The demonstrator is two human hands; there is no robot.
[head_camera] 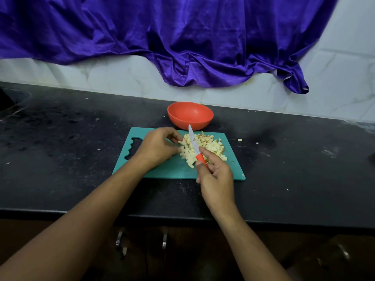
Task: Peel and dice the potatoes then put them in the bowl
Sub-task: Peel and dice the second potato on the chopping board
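Black counter [81, 159] ran wide on both sides, its front edge under the forearms and the wall close behind. Teal board [174, 171] lay mid-counter, with the orange bowl [190, 116] just past its far edge and no dice seen in it. Left hand [157, 147] had fingers curled at the heap's left flank, tips touching cubes; could not tell if any were pinched. Right hand [216, 175] gripped the knife [193, 144] by its orange handle, forefinger on the blade, tip toward the bowl. Dice [205, 148] were heaped on the board's far right part. Judged cutting about done, gathering next: corral with the left hand, sweep with the blade's flat, push inward. The heap sat near the right edge, and strays [239, 140] already lay off it.
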